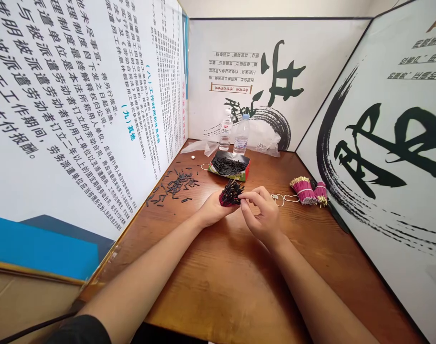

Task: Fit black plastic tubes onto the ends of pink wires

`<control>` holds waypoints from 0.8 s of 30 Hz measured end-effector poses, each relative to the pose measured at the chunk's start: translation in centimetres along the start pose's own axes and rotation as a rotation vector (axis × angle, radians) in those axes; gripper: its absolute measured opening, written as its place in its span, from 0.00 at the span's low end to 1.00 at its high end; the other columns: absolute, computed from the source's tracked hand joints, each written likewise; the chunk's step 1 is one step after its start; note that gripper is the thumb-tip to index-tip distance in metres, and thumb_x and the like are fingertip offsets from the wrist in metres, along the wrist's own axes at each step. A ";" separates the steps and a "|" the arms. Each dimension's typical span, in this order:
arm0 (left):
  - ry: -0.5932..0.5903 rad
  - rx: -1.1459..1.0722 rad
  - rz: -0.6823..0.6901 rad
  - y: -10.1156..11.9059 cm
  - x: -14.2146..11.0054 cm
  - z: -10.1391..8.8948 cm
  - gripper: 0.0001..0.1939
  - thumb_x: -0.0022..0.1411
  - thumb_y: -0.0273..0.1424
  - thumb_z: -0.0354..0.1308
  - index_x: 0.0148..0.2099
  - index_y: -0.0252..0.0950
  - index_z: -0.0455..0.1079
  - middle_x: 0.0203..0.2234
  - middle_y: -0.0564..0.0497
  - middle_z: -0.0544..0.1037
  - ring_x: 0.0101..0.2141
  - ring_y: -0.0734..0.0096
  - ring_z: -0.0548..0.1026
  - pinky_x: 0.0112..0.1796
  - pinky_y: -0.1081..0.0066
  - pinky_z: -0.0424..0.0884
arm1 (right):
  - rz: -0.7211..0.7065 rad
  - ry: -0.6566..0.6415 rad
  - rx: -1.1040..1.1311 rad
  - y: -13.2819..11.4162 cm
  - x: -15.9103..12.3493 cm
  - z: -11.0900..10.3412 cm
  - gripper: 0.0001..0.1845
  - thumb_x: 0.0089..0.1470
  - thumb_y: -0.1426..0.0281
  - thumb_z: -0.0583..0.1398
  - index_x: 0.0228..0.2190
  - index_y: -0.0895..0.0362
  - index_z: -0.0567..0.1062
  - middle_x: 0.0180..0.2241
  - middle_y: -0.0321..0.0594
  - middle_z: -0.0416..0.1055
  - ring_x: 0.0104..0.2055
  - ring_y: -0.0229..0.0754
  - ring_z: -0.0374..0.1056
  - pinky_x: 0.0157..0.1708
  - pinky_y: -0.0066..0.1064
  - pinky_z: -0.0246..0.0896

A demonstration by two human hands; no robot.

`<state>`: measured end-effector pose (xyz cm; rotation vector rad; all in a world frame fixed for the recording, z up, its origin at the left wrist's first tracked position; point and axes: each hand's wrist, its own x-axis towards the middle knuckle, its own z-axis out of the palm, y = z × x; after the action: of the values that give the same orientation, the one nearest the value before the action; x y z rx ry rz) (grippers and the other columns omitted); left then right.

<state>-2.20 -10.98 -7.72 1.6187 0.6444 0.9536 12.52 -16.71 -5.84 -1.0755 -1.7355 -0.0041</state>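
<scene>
My left hand point(215, 210) is wrapped round a bundle of thin magenta wires point(229, 195), held above the middle of the table. Black sleeves cover many of the wire tips, and a few gold tips show among them. At the bundle's right side my right hand point(262, 215) has thumb and forefinger pinched together. What lies between those fingertips is too small to make out. Just behind the bundle stands an open box point(246, 168) filled with short black sleeves point(228, 165). More loose black sleeves point(178, 185) lie scattered to the left of it.
Two tied bundles of magenta wires with gold tips point(303, 190) point(321, 193) lie at the right panel. White string point(285, 198) is beside them. Two plastic bottles point(225, 131) point(241, 136) and clear plastic bags point(266, 143) stand at the back. Printed panels point(235, 43) enclose the wooden table point(218, 286).
</scene>
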 end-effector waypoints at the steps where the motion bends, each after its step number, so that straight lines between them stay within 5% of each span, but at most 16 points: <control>1: -0.004 0.000 0.007 0.0 0.0 0.0 0.19 0.51 0.37 0.63 0.42 0.30 0.71 0.39 0.46 0.78 0.40 0.64 0.74 0.43 0.68 0.68 | -0.003 0.000 -0.001 0.0 0.0 0.0 0.07 0.53 0.73 0.56 0.34 0.53 0.73 0.30 0.40 0.66 0.33 0.41 0.64 0.33 0.35 0.62; 14: 0.007 0.287 -0.027 -0.6 0.0 -0.9 0.06 0.52 0.25 0.55 0.35 0.30 0.67 0.28 0.51 0.73 0.30 0.74 0.67 0.34 0.74 0.65 | 0.051 0.078 0.026 0.9 -0.2 -0.1 0.08 0.54 0.73 0.54 0.36 0.55 0.71 0.26 0.36 0.60 0.30 0.40 0.59 0.32 0.33 0.57; 19: -0.064 0.550 -0.051 1.0 -0.7 -2.1 0.05 0.51 0.23 0.51 0.32 0.33 0.67 0.27 0.53 0.72 0.29 0.74 0.68 0.31 0.75 0.62 | 0.211 0.169 0.062 4.0 -0.6 0.4 0.07 0.55 0.70 0.53 0.33 0.56 0.70 0.26 0.34 0.59 0.28 0.38 0.57 0.29 0.31 0.54; 24: 0.014 0.694 -0.077 3.6 -3.0 -2.0 0.05 0.52 0.24 0.50 0.32 0.34 0.66 0.26 0.53 0.73 0.29 0.73 0.69 0.30 0.76 0.62 | 0.393 0.254 0.142 6.4 -0.9 0.7 0.08 0.54 0.68 0.53 0.32 0.58 0.70 0.25 0.34 0.61 0.27 0.37 0.57 0.28 0.30 0.54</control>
<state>-5.70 -13.27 -4.87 2.1669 1.1223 0.7174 16.20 -13.17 -9.87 -1.2354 -1.2601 0.2165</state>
